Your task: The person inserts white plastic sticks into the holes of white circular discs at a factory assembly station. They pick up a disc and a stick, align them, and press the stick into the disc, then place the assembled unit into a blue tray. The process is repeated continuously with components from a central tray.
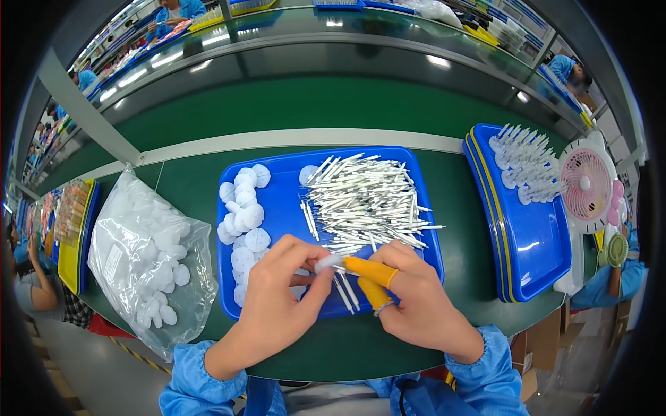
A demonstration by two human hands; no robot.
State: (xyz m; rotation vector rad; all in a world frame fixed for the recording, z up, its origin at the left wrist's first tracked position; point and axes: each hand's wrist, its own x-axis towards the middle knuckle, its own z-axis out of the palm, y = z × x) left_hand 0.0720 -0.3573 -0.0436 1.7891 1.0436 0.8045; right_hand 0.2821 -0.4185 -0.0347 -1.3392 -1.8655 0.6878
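My left hand [274, 308] is closed, pinching a small translucent white disc [326, 263] at its fingertips. My right hand [423, 305] wears yellow finger cots [370, 271] on thumb and index finger and has a ring. Its fingers are closed around a thin white stick, mostly hidden, whose end meets the disc. Both hands are over the near edge of a blue tray [277, 182]. Inside it, a heap of thin white sticks [361, 197] lies on the right and loose white discs [243, 218] lie on the left. A few sticks show just below my fingertips.
A clear plastic bag [198, 291] of white discs lies left of the tray. To the right stand stacked blue trays [531, 267] with assembled white pieces [527, 163], beside a pink and white fan [586, 182]. A metal rail [305, 136] crosses behind; other people work nearby.
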